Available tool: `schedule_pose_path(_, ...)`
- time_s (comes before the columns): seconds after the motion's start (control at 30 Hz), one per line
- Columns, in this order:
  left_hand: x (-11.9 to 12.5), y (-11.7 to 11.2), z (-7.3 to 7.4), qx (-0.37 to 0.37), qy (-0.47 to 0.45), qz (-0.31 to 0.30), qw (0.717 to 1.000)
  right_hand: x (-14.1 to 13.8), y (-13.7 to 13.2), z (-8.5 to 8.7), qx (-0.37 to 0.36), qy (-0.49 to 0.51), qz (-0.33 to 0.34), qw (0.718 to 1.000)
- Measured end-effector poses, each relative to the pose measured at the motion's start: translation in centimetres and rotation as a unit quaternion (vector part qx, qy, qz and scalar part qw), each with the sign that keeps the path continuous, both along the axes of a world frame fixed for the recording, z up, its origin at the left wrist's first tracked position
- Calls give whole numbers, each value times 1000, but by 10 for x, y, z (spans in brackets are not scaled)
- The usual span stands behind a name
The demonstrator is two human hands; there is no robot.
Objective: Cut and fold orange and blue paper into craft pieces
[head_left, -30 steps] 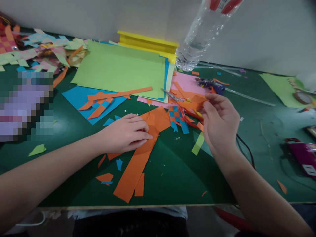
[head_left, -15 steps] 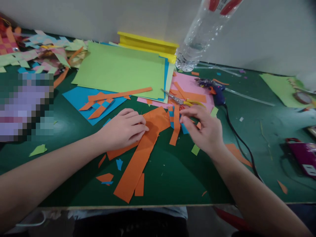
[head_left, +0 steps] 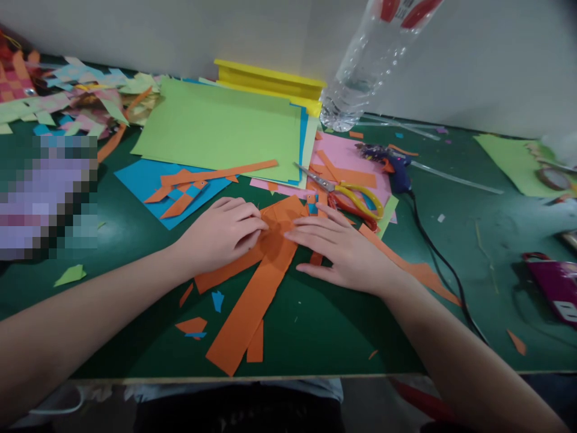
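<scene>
Two wide orange paper strips cross on the green table; the longer orange paper strip (head_left: 246, 319) slants toward the front edge. My left hand (head_left: 220, 231) has its fingers curled closed on the paper near the crossing, its fingertips together. From the other side, my right hand (head_left: 338, 249) reaches in with fingers stretched out and spread, its fingertips at the strip's right edge. Under and behind the right hand lies a small blue-and-orange woven paper piece (head_left: 312, 203), partly hidden. Yellow-and-red handled scissors (head_left: 356, 198) rest just beyond that hand.
Green paper sheets (head_left: 220, 129) lie stacked at the back. A folded blue-and-orange piece (head_left: 189, 195) sits on blue paper. To the right are a glue gun (head_left: 396, 171) with a black cord and a water bottle (head_left: 360, 72). Paper scraps (head_left: 192, 326) are scattered about.
My right hand has moved left from beside the scissors to the orange strip, its fingers spreading. The scissors' handles are now uncovered. My left hand has stayed nearly in place.
</scene>
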State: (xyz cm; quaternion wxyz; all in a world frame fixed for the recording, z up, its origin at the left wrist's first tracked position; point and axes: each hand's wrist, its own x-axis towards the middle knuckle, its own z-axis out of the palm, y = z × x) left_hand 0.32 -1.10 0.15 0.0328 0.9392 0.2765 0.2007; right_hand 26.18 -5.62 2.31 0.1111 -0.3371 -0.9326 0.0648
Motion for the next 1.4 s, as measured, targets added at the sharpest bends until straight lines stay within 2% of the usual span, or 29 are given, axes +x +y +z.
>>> schedule_pose_path(0.17, 0, 0, -1, -22, -2, 3, 1000, 2, 2, 0, 28, 15, 16, 999)
schedule_pose_path(0.4, 0, -1, 1, -29, -2, 8, 1000, 1, 3, -2, -9, 26, 29, 999)
schedule_pose_path(0.7, 0, 1, 0, -48, -6, 8, 999, 3, 5, -2, 56, 41, 11, 997)
schedule_pose_path(1.23, 0, 0, 1, -60, -4, 11, 998, 4, 2, 2, -22, 33, -9, 999)
schedule_pose_path(1.4, 0, 0, 0, -61, -7, 8, 998, 2, 5, -1, -9, 59, -11, 998)
